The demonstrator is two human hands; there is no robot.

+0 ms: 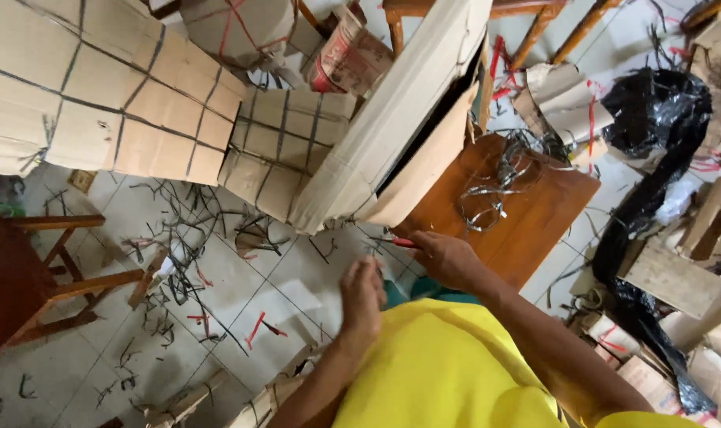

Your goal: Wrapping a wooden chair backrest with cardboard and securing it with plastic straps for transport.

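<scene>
At far left a dark wooden stool [28, 269] stands on the pale tiled floor [107, 372], which is littered with cut black strapping and a few red strips. Above it lies a bundle [115, 95] of flattened brown cardboard, matte and creased, bound in a grid of thin dark straps; a second strapped bundle [285, 150] lies just beside it. Further right, the left hand [362, 297] is raised with its fingers curled loosely inward; whether it pinches anything I cannot tell, though a thin strap may run by its fingertips. The long flat carton [400, 119] slants from upper right down to lower left, its long axis diagonal, and its ragged lower end hangs just above and ahead of both hands, resting against the table [535, 214], a smooth reddish-brown wooden top. The right hand [448, 257] is the nearer one to that end: it is closed around a small red-handled tool [398, 242], thin and pointing left toward the carton's underside. A tangle of shiny loose straps [495, 182] lies on the table. At far right, crumpled black plastic [654, 127] drapes among cardboard scraps.
</scene>
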